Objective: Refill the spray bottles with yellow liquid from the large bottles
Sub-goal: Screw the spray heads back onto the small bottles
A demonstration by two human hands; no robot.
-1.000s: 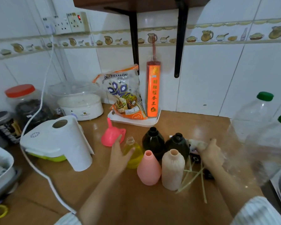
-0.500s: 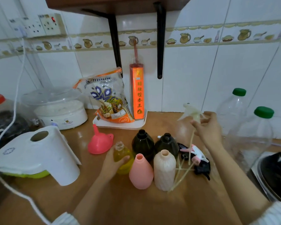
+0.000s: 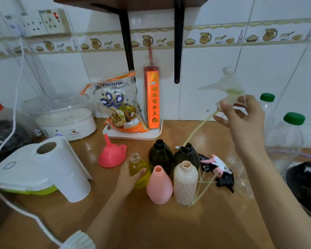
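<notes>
Behind bottles (image 3: 185,156), tube (image 3: 198,127) tip hidden.

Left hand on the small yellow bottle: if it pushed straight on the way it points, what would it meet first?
The left hand already grips the yellow bottle. Pushing on, up and right, the bottle would probably meet the nearer dark bottle first; the pink bottle stands close too. Depth is unclear.

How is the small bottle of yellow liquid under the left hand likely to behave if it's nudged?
The small bottle looks mostly full, so probably fairly steady. Its neck is uncapped, so tipping would likely spill. The left hand wraps its side, which should steady it.
</notes>
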